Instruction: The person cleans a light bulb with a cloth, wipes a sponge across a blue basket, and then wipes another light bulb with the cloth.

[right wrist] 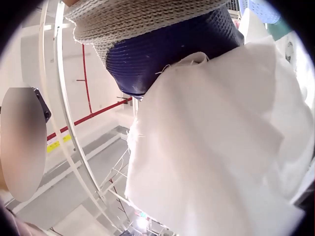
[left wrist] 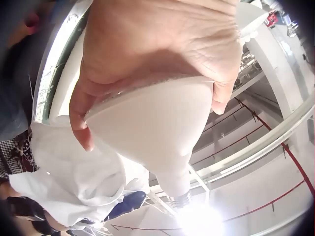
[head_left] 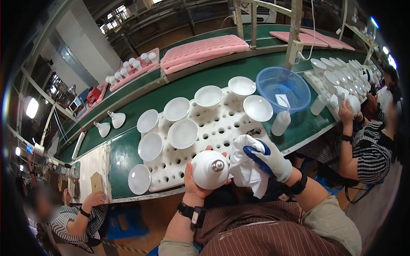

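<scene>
A white bulb (head_left: 208, 170) with a metal screw base rests in my bare left hand (head_left: 194, 187), its base tilted up toward the head camera. In the left wrist view the fingers and thumb of the left hand (left wrist: 157, 49) grip the wide rim of the bulb (left wrist: 152, 118). My right hand (head_left: 273, 162), in a grey and blue glove, holds a bunched white cloth (head_left: 247, 170) just right of the bulb. The right wrist view shows the gloved hand (right wrist: 167, 44) over the hanging cloth (right wrist: 211, 137); its fingertips are hidden there.
Several bulbs stand face up in a white holed tray (head_left: 222, 128) beyond my hands. A spray bottle (head_left: 281, 123) and a blue basket (head_left: 283, 87) are at its right. Two bulbs (head_left: 116, 119) lie at the far left. People work on both sides; pink trays (head_left: 203, 51) sit behind.
</scene>
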The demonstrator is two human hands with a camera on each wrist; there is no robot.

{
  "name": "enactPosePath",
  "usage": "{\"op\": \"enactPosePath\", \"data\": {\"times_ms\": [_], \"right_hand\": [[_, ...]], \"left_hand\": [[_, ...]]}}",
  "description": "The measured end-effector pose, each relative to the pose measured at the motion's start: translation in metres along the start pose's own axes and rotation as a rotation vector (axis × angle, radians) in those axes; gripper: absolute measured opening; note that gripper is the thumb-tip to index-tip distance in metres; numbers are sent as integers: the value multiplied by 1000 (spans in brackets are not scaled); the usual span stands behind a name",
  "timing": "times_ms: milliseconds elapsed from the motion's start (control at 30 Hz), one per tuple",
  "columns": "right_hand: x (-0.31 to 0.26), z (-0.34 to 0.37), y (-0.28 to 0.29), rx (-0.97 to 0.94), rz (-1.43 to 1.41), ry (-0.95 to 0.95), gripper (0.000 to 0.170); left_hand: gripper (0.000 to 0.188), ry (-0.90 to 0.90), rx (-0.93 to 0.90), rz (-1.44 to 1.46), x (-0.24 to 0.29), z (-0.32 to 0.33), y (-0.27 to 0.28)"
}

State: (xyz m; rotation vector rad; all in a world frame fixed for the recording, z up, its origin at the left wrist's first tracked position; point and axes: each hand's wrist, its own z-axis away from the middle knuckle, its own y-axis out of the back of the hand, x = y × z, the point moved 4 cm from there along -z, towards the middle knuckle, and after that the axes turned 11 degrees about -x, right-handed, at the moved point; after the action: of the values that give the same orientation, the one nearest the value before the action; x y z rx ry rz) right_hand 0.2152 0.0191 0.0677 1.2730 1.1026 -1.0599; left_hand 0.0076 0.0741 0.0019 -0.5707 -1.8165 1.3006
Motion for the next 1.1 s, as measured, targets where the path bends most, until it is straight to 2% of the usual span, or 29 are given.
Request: {"op": "enactPosePath", "data": {"times_ms": [67, 100, 133, 167, 200, 233, 267, 333, 367, 400, 433, 467, 533, 567, 600, 667, 733, 767, 833, 867, 900, 967, 1000, 1033, 1100], "right_hand": [[-12, 1, -5, -34, -16, 30, 39], [-19, 1, -5, -62, -20, 59, 40], [-14, -1, -6, -115, 119, 131, 51], [-14, 0, -12, -213, 205, -97, 65], [-9, 0, -18, -69, 407, 170, 66], [-53, 5, -18, -172, 508, 108, 58], [-40, 0, -21, -244, 720, 207, 64], [-55, -11, -17, -260, 560, 42, 55], [-59, -16, -8, -229, 576, 32, 55], [-63, -22, -3, -224, 536, 54, 53], [-67, -29, -3, -233, 488, 79, 51], [-63, -40, 3, -98, 453, 217, 53], [-69, -64, 26, -24, 321, 180, 48], [-80, -72, 38, 30, 301, 160, 44], [-96, -80, 52, 87, 282, 138, 40], [-107, -118, 73, 103, 299, 259, 36], [-112, -154, 90, 189, 332, 339, 32], [-111, -176, 97, 230, 371, 335, 32], [-117, -208, 103, 256, 517, 288, 34], [-114, -228, 105, 296, 596, 204, 35], [-109, -247, 107, 302, 630, 164, 35], [-102, -272, 104, 302, 659, 126, 35], [-96, -282, 104, 308, 680, 49, 35], [-89, -292, 103, 311, 702, -31, 34], [-75, -312, 96, 313, 735, -76, 34]], "left_hand": [[85, 23, -35, 16, 2, 1, 0], [83, 7, 64, -20, 4, 5, 6], [81, 8, 132, -46, 2, 0, 13], [80, 18, 162, -150, 0, -3, 15], [79, 40, 159, -246, -3, -7, 13], [77, 41, 145, -283, -4, -12, 3], [78, 45, 68, -334, -2, -19, 5], [51, 26, 319, -162, 2, -25, -36], [66, -6, 189, -242, 16, -26, -4], [89, -50, 67, -323, 30, -33, -4], [75, -70, 305, -252, 28, -22, 8], [75, -72, 303, -251, 31, -22, 14], [64, -18, 107, -1493, 43, -30, 15], [51, 22, 61, -736, 53, -24, 95], [39, 134, 345, -1123, 55, -24, 80], [34, 97, 348, -1862, 55, -21, 58], [31, -89, 329, -2150, 49, -16, 96], [28, -3, 342, -2112, 45, -22, 76], [26, 16, 355, -2096, 44, -22, 66], [24, 32, 361, -2091, 44, -23, 66], [20, -139, 288, -2095, 42, -22, 66], [18, -157, 288, -2116, 41, -20, 70], [16, -174, 280, -2133, 40, -20, 70], [13, -267, 246, -2127, 40, -20, 65], [12, -256, 247, -2120, 40, -19, 67]]}}
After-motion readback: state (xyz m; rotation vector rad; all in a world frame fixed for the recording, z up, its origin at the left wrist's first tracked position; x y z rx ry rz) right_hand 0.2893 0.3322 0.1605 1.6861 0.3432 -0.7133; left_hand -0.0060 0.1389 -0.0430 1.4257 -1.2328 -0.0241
